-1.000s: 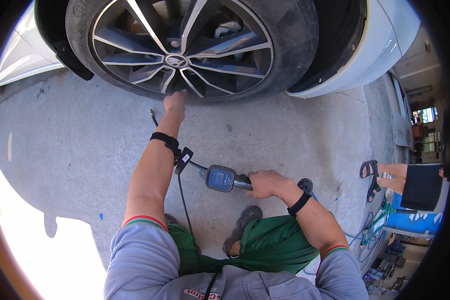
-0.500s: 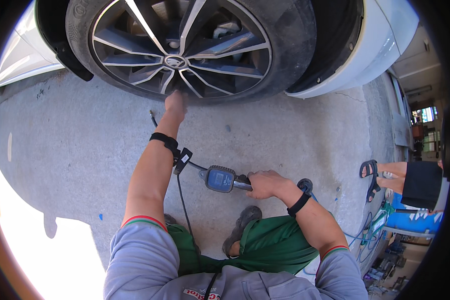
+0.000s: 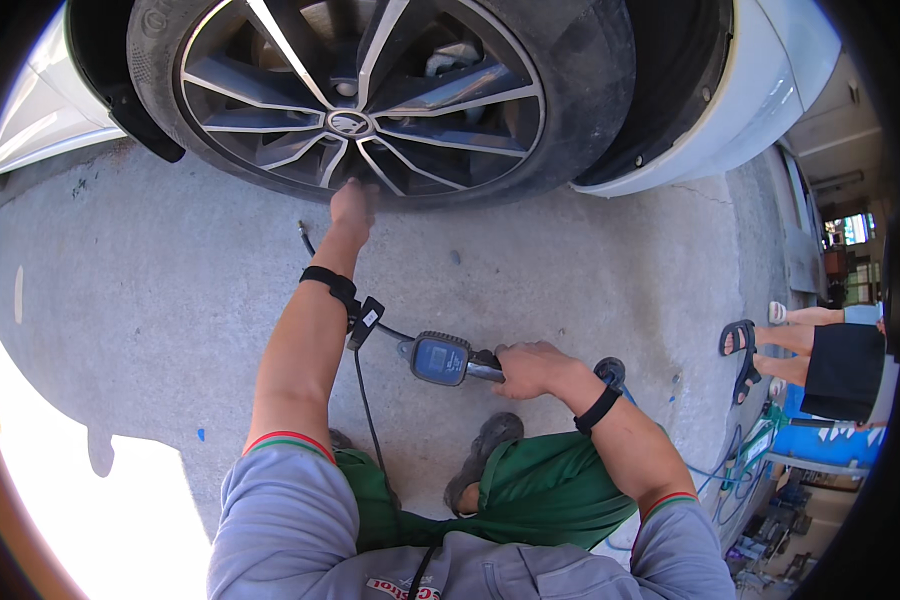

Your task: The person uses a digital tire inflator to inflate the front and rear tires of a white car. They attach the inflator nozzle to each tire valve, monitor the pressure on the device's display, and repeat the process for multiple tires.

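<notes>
My left hand [image 3: 352, 207] is at the lower rim of the alloy wheel [image 3: 310, 122], in front of the black tyre [image 3: 580, 100]. Its fingers are closed together and slightly blurred; whatever they pinch is hidden. My right hand [image 3: 533, 369] wraps round the handle of a tyre inflator gauge [image 3: 440, 359], whose blue-framed display faces up. A black hose runs from the gauge behind my left forearm. Its metal end fitting [image 3: 303, 228] shows just left of that forearm, apart from the wheel.
A white car body [image 3: 750, 110] curves round the wheel. Concrete floor [image 3: 170, 300] lies under me. At the right stand people's legs in sandals [image 3: 738, 338], near a coiled blue air hose [image 3: 735, 470]. A thin black cable [image 3: 366, 410] hangs from a device strapped on my left wrist.
Both my hands and the gauge stay in about the same places. At the right, another person's light-shod foot now shows more clearly beyond the dark sandals.
</notes>
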Available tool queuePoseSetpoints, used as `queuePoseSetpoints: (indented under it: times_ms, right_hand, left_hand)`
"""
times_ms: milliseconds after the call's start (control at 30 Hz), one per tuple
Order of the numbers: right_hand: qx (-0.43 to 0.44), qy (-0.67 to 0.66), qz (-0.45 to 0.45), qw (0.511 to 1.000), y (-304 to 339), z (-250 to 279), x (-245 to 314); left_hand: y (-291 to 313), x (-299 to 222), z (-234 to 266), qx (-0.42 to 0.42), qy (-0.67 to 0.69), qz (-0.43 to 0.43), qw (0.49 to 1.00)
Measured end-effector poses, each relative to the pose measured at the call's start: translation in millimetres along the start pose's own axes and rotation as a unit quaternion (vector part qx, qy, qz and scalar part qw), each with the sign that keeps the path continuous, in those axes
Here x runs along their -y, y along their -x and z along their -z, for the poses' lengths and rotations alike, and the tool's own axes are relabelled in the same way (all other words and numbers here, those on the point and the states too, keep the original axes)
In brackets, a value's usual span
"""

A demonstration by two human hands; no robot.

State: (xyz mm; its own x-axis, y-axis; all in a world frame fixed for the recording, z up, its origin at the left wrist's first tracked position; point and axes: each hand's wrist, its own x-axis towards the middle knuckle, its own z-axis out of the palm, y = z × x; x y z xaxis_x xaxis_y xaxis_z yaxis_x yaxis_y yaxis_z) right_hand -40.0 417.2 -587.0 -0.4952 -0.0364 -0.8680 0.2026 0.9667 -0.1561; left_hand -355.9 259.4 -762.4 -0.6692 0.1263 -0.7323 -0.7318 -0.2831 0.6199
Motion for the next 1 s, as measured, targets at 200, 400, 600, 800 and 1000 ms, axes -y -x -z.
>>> queuePoseSetpoints:
  times_ms: [200,400,600,800,1000]
  right_hand:
    - [0.005,0.000,0.005,1.000,-3.2,1.1,-0.2]
    - [-0.002,0.006,0.017,1.000,-6.1,1.5,-0.5]
    - [-0.011,0.004,0.032,0.999,-7.7,9.4,7.3]
    - [-0.009,-0.005,0.059,0.998,-17.6,12.9,18.0]
    - [-0.063,-0.022,0.091,0.994,-16.7,11.9,40.1]
  left_hand:
    - [-14.7,10.9,3.3,-0.078,-0.197,-0.101,0.972]
    - [-9.5,11.8,5.5,-0.112,-0.319,-0.218,0.916]
    - [0.7,6.0,6.4,-0.099,-0.310,-0.216,0.921]
    - [8.1,-3.2,12.0,0.014,-0.175,-0.106,0.979]
    - [59.2,-17.4,8.6,0.024,-0.250,-0.084,0.964]
